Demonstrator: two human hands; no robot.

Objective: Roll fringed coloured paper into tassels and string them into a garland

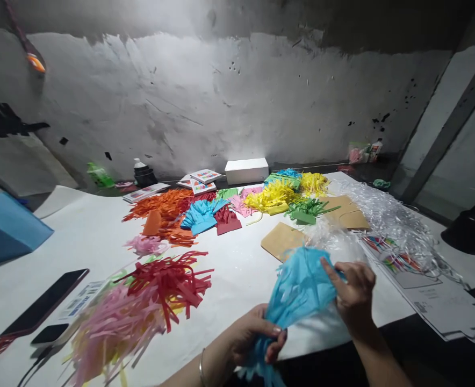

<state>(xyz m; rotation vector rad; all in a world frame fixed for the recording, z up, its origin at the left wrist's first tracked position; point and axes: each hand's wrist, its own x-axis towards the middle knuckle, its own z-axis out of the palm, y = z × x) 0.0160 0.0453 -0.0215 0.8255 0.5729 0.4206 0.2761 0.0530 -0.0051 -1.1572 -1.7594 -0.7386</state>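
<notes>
Near the front of the table I hold light-blue tissue paper [302,282] between both hands. Its upper part is spread wide, while fringed strips hang from the lower end. My left hand [257,336], with a bangle at the wrist, is closed around the gathered lower part. My right hand [352,290] pinches the upper right edge between thumb and fingers. Just behind the tissue lie a brown paper envelope [281,240] and a clear plastic bag [334,242]. To the left rests a pile of red fringed paper [168,285] over pink fringed paper [116,322].
Orange [168,207], blue [203,215] and yellow fringed paper [275,194] lie farther back, before a white box [246,171]. Shiny white strips [390,220] cover the right side over printed sheets [434,301]. A phone [46,301] lies left, near a blue paper shape [12,231].
</notes>
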